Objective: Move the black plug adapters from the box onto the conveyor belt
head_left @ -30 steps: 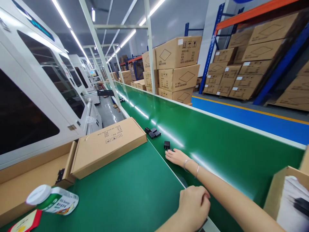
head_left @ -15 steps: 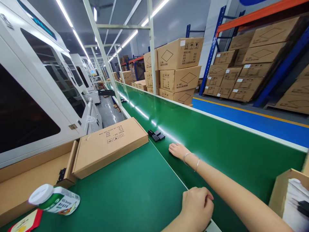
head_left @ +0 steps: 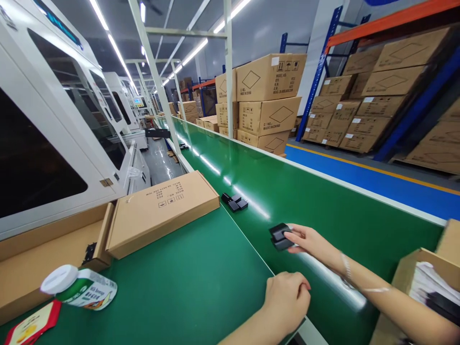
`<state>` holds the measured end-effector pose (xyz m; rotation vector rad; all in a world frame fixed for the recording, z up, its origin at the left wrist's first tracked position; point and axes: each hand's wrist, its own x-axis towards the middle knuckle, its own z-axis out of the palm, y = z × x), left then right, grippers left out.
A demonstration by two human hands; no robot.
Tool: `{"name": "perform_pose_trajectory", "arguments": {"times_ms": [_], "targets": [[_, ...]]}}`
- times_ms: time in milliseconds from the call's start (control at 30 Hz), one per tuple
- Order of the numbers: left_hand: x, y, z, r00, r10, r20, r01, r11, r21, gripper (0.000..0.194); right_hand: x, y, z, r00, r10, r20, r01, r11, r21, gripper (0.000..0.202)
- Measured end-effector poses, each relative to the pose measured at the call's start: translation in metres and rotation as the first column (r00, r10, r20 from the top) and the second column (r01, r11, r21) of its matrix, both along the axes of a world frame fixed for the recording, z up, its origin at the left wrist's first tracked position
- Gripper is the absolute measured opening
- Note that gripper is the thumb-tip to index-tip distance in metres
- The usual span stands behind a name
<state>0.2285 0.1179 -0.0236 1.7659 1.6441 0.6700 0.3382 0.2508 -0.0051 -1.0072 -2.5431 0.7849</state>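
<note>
My right hand (head_left: pixel 304 239) grips a flat black part (head_left: pixel 281 236) between thumb and fingers, held above the green conveyor belt (head_left: pixel 323 201). Near the belt's left edge lies a small cluster of black parts (head_left: pixel 235 202), apart from the hand. My left hand (head_left: pixel 287 299) rests by the edge of the green table (head_left: pixel 187 268), its fingers curled inward; what they hold, if anything, is hidden.
A closed cardboard box (head_left: pixel 165 211) lies on the table beside an open carton (head_left: pixel 50 239). A white-capped bottle (head_left: pixel 82 287) and a red packet (head_left: pixel 34 323) are front left. An open box (head_left: pixel 398 287) stands right of the belt.
My right hand has moved right and back from the belt, now with a black part raised in its fingers. My left hand has shifted slightly left and up in view, still curled.
</note>
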Motion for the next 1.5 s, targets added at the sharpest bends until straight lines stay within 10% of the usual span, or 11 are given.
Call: {"name": "perform_pose_trajectory", "arguments": {"times_ms": [67, 133, 233, 333, 500, 767, 900, 1133, 1233, 1367, 1500], "targets": [[-0.002, 0.001, -0.001, 1.000, 0.001, 0.009, -0.001, 1.000, 0.018, 0.023, 0.034, -0.033, 0.007, 0.935, -0.230, -0.269, 0.059, 0.850, -0.524, 0.044], [-0.004, -0.001, 0.000, 0.999, 0.018, 0.043, -0.021, 0.998, 0.051, 0.023, 0.064, -0.069, 0.013, 0.760, -0.541, -0.361, -0.002, 0.553, -0.833, 0.038], [-0.005, -0.009, 0.007, 0.989, 0.014, 0.147, -0.039, 0.985, 0.170, 0.025, 0.094, -0.118, 0.017, 0.516, -0.799, -0.308, -0.176, 0.253, -0.951, 0.034], [0.000, -0.026, 0.027, 0.965, -0.160, 0.208, 0.065, 0.913, 0.402, 0.035, 0.109, -0.154, 0.015, 0.488, -0.844, -0.225, -0.354, 0.044, -0.934, 0.039], [0.019, -0.058, 0.066, 0.917, -0.387, 0.095, 0.222, 0.695, 0.684, 0.062, 0.110, -0.185, 0.004, 0.525, -0.817, -0.238, -0.388, 0.019, -0.921, 0.041], [0.030, -0.077, 0.073, 0.961, -0.277, 0.021, 0.163, 0.624, 0.765, 0.037, 0.097, -0.188, 0.018, 0.633, -0.761, -0.140, -0.350, -0.119, -0.929, 0.044], [0.029, -0.078, 0.073, 0.962, -0.273, -0.003, 0.172, 0.599, 0.782, 0.037, 0.092, -0.191, 0.026, 0.658, -0.737, -0.156, -0.330, -0.095, -0.939, 0.052], [0.037, -0.086, 0.066, 0.965, -0.263, -0.020, 0.167, 0.551, 0.818, 0.038, 0.063, -0.202, 0.057, 0.485, -0.843, -0.232, -0.098, 0.211, -0.973, 0.058], [0.037, -0.090, 0.063, 0.946, -0.305, -0.113, 0.275, 0.567, 0.776, 0.043, 0.081, -0.195, 0.062, 0.622, -0.736, -0.268, 0.066, 0.391, -0.918, 0.064], [0.025, -0.079, 0.054, 0.916, -0.376, -0.138, 0.377, 0.693, 0.615, 0.037, 0.166, -0.171, 0.052, 0.831, -0.544, -0.115, 0.486, 0.812, -0.325, 0.065], [0.013, -0.059, 0.032, 0.967, -0.253, -0.030, 0.239, 0.861, 0.449, 0.030, 0.265, -0.160, 0.027, 0.757, -0.612, 0.229, 0.475, 0.756, 0.451, 0.065]]}}
